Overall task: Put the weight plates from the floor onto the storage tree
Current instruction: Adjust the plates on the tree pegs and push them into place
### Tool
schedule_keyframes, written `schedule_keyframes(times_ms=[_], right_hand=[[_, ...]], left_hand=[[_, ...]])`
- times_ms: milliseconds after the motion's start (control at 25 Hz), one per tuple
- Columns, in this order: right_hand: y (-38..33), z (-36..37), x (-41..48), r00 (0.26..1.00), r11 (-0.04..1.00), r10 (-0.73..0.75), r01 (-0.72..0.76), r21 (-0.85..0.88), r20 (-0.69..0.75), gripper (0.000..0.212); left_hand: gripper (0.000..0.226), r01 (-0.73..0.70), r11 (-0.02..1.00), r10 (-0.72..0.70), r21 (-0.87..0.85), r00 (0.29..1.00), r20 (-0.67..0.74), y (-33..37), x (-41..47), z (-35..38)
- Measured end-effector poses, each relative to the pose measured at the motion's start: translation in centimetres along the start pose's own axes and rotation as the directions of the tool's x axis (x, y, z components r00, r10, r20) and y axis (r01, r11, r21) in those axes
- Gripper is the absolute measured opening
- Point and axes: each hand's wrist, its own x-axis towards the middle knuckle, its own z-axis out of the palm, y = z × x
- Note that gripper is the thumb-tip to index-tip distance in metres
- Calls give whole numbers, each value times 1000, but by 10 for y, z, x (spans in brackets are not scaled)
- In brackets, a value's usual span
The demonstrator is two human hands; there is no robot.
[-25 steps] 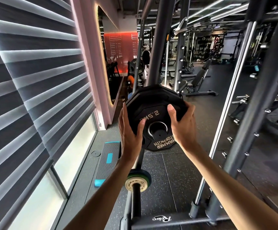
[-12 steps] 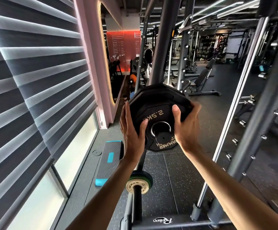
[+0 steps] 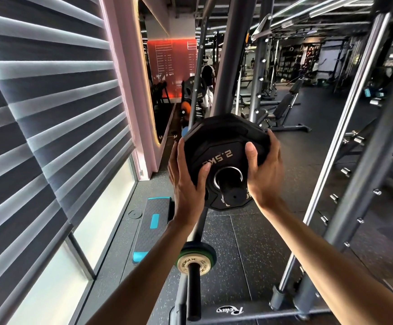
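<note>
Gripping a black 2.5 kg weight plate (image 3: 223, 141) by its edges, the left hand (image 3: 186, 184) and right hand (image 3: 264, 174) curl fingers behind it, thumbs across its face. Its centre hole sits around a black peg (image 3: 232, 194) on the storage tree's grey upright (image 3: 233, 66). Below, a small Rogue plate (image 3: 195, 262) hangs on a lower peg (image 3: 193, 292).

Between the left hand (image 3: 186, 184) and right hand (image 3: 264, 174), the plate (image 3: 223, 146) is seen as matt black rubber, its hole lined by a shiny metal ring (image 3: 228, 168). Below the hands, the floor (image 3: 249, 249) is seen as speckled, grainy rubber; to their right, the rod (image 3: 325, 174) as glossy chrome.
</note>
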Motion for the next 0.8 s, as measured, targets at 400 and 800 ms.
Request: schedule_keyframes(times_ms=[400, 800], right_hand=[[-5, -4, -1, 1000, 1000, 24, -24, 0, 15, 70], [-41, -18, 3, 993, 976, -75, 92, -197, 95, 60]], left_hand=[[73, 14, 999, -16, 35, 997, 71, 4, 3, -10], [57, 72, 996, -77, 54, 992, 102, 27, 23, -35]])
